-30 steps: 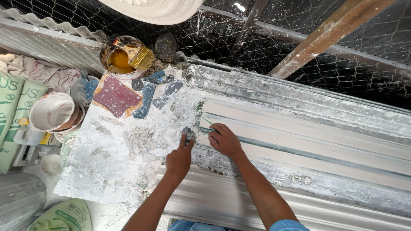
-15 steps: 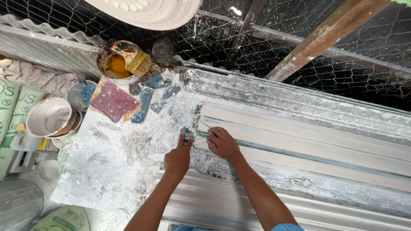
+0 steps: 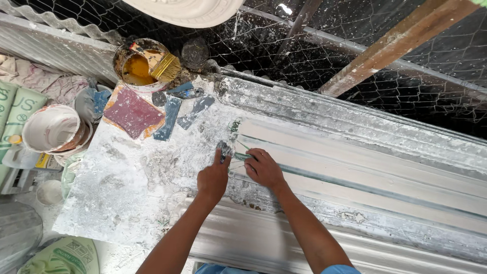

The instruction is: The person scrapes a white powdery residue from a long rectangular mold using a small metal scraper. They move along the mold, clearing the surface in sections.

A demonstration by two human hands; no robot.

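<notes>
Here two hands work side by side at the near end of one long, ridged plaster moulding point(image 3: 365, 172) that lies along a plaster-caked surface point(image 3: 127, 193). The left hand point(image 3: 213, 178) is clamped on a small scraper point(image 3: 224, 149), its blade crusted grey and pressed to the moulding's end. The right hand point(image 3: 264, 168) lies with fingers curled on the moulding just beside it; whether it grips anything I cannot tell.

Farther up the surface lie three flat blue-grey scraping blades point(image 3: 170, 116), near a square dark red pad point(image 3: 133, 112) with frayed orange edges. Beyond them stands one round tin of yellow-orange liquid point(image 3: 136, 68) with a bristle brush point(image 3: 161, 63) resting across it. To the left sits one white plastic bucket point(image 3: 53, 129), smeared inside, and beside it green and white sacks point(image 3: 18, 109) with printed lettering. Another green-printed sack point(image 3: 63, 256) lies at the lower left. Wire mesh point(image 3: 329, 45) and one slanting wooden beam point(image 3: 401, 43) fill the far side.
</notes>
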